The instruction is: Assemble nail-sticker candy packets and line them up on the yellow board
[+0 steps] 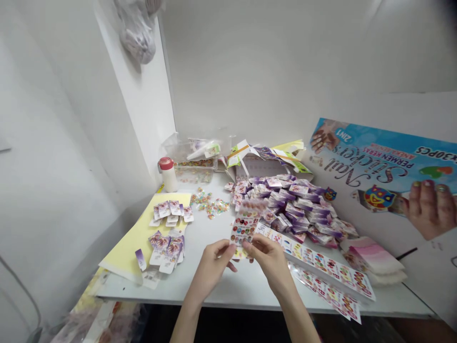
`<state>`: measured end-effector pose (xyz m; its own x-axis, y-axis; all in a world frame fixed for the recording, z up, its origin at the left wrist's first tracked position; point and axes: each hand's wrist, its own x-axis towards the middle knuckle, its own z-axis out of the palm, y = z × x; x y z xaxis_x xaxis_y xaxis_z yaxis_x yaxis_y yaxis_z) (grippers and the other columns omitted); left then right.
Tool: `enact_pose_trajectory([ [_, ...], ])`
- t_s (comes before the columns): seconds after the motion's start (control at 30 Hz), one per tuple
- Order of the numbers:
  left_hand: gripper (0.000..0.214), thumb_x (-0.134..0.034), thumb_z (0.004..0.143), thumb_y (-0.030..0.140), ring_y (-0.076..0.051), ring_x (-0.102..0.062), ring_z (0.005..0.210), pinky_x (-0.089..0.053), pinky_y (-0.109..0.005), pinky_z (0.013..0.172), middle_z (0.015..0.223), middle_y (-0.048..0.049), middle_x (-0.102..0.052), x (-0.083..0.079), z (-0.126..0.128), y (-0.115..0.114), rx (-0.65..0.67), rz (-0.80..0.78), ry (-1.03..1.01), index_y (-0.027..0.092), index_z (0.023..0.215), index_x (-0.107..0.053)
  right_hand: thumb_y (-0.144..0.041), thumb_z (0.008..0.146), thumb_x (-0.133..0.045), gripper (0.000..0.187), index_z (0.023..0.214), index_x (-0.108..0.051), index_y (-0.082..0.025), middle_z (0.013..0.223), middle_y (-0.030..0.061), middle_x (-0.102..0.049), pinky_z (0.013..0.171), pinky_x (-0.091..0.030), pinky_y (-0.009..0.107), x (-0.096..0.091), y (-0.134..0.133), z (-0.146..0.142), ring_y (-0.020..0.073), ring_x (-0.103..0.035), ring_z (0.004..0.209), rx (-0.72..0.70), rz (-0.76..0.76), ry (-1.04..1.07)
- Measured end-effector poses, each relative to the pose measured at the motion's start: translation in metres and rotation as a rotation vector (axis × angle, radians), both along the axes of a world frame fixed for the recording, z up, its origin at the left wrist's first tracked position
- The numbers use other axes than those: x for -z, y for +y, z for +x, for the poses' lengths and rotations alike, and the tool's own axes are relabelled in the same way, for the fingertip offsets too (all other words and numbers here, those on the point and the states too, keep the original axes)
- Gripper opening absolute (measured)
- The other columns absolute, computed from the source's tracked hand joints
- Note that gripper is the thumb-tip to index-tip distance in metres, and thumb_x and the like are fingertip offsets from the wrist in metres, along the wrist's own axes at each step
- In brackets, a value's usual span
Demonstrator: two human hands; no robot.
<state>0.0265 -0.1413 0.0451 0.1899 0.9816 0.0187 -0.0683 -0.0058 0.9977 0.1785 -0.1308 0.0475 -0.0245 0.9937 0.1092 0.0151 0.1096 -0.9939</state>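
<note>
A nail sticker sheet (pixel 243 228) with rows of small coloured oval designs stands tilted up over the front of the table. My left hand (pixel 216 257) pinches its lower left edge between thumb and fingers. On the lower right edge, my right hand (pixel 266 255) has a similar pinch. Long sticker strips (pixel 321 262) lie just right of my right hand. Behind the sheet rises a heap of small purple and white boxes (pixel 296 205). Flat purple and white cards (pixel 167 250) sit in loose piles to the left of my hands.
Small wrapped candies (pixel 209 202) are scattered mid-table before a clear plastic tray (pixel 196 164). A red-capped white bottle (pixel 167 175) stands near the left wall. Yellow paper (pixel 124 247) lies under the cards. At right are a large printed Nail Stickers board (pixel 374 162) and a pink-white stack (pixel 373 259).
</note>
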Motion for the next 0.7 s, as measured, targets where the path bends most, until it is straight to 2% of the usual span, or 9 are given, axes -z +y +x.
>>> enact_pose_trajectory([
  [0.03, 0.027, -0.055, 0.081, 0.039, -0.016, -0.06, 0.064, -0.052, -0.027, 0.055, 0.075, -0.0028, -0.06, -0.001, 0.001, 0.0, 0.034, -0.039, -0.061, 0.016, 0.09, -0.066, -0.042, 0.072, -0.068, 0.026, 0.074, -0.069, -0.016, 0.072, 0.0044, -0.062, 0.05, -0.044, 0.025, 0.001, 0.001, 0.001, 0.0143, -0.052, 0.057, -0.03, 0.024, -0.015],
  [0.1, 0.028, -0.055, 0.082, 0.038, -0.017, -0.062, 0.06, -0.052, -0.028, 0.053, 0.073, -0.0031, -0.063, -0.002, 0.002, 0.001, 0.018, -0.081, -0.153, 0.016, 0.099, -0.061, -0.037, 0.077, -0.064, 0.021, 0.071, -0.071, -0.018, 0.078, 0.0051, -0.062, 0.057, -0.046, 0.026, 0.003, 0.002, 0.003, 0.0157, -0.054, 0.066, -0.092, 0.114, -0.069],
  [0.17, 0.026, -0.054, 0.083, 0.038, -0.017, -0.062, 0.06, -0.053, -0.029, 0.055, 0.073, -0.004, -0.064, -0.002, 0.0, 0.0, -0.032, -0.075, -0.196, 0.016, 0.095, -0.061, -0.029, 0.083, -0.057, 0.022, 0.07, -0.072, -0.02, 0.084, 0.0056, -0.061, 0.066, -0.046, 0.027, 0.001, 0.002, 0.008, 0.017, -0.055, 0.075, -0.159, 0.213, -0.165],
  [0.3, 0.02, -0.053, 0.084, 0.035, -0.015, -0.059, 0.066, -0.048, -0.024, 0.06, 0.073, -0.0026, -0.062, -0.005, -0.009, -0.002, -0.036, -0.041, -0.193, 0.017, 0.08, -0.059, -0.019, 0.089, -0.041, 0.035, 0.099, -0.073, -0.029, 0.1, 0.0059, -0.059, 0.068, -0.046, 0.028, -0.002, 0.001, 0.015, 0.0164, -0.055, 0.082, -0.344, 0.328, -0.306],
  [0.37, 0.011, -0.056, 0.083, 0.029, -0.014, -0.059, 0.074, -0.047, -0.022, 0.065, 0.078, -0.0019, -0.061, -0.006, -0.014, -0.003, -0.004, -0.006, -0.186, 0.018, 0.083, -0.059, -0.016, 0.09, -0.039, 0.039, 0.107, -0.07, -0.032, 0.095, 0.0051, -0.059, 0.069, -0.045, 0.028, -0.002, 0.002, 0.016, 0.0158, -0.055, 0.082, -0.375, 0.355, -0.34],
  [0.47, 0.016, -0.067, 0.075, 0.023, -0.017, -0.058, 0.088, -0.047, -0.024, 0.075, 0.088, -0.0019, -0.059, -0.007, -0.018, -0.003, 0.085, 0.047, -0.207, 0.019, 0.087, -0.057, -0.015, 0.088, -0.041, 0.038, 0.107, -0.07, -0.032, 0.085, 0.0035, -0.058, 0.069, -0.043, 0.028, -0.001, 0.008, 0.016, 0.0151, -0.054, 0.079, -0.356, 0.332, -0.313],
  [0.53, 0.025, -0.073, 0.068, 0.023, -0.017, -0.058, 0.086, -0.049, -0.025, 0.072, 0.087, -0.0009, -0.058, -0.006, -0.018, -0.002, 0.092, 0.055, -0.213, 0.02, 0.085, -0.056, -0.016, 0.087, -0.045, 0.034, 0.103, -0.071, -0.031, 0.084, 0.003, -0.059, 0.069, -0.042, 0.027, -0.001, 0.012, 0.013, 0.0149, -0.055, 0.077, -0.358, 0.296, -0.25],
  [0.6, 0.024, -0.075, 0.067, 0.027, -0.016, -0.059, 0.08, -0.051, -0.025, 0.068, 0.08, 0.0004, -0.057, -0.003, -0.019, -0.001, 0.014, 0.072, -0.194, 0.019, 0.079, -0.055, -0.021, 0.085, -0.052, 0.027, 0.098, -0.074, -0.029, 0.083, 0.003, -0.059, 0.068, -0.043, 0.028, -0.001, 0.017, 0.007, 0.0151, -0.055, 0.076, -0.402, 0.253, -0.205],
  [0.7, 0.023, -0.065, 0.077, 0.037, -0.016, -0.062, 0.073, -0.054, -0.028, 0.069, 0.07, 0.0007, -0.057, 0.001, -0.023, 0.005, -0.169, 0.106, -0.118, 0.017, 0.072, -0.055, -0.025, 0.083, -0.055, 0.021, 0.085, -0.076, -0.023, 0.078, 0.0032, -0.06, 0.068, -0.046, 0.028, 0.0, 0.028, -0.009, 0.0153, -0.057, 0.072, -0.479, 0.193, -0.169],
])
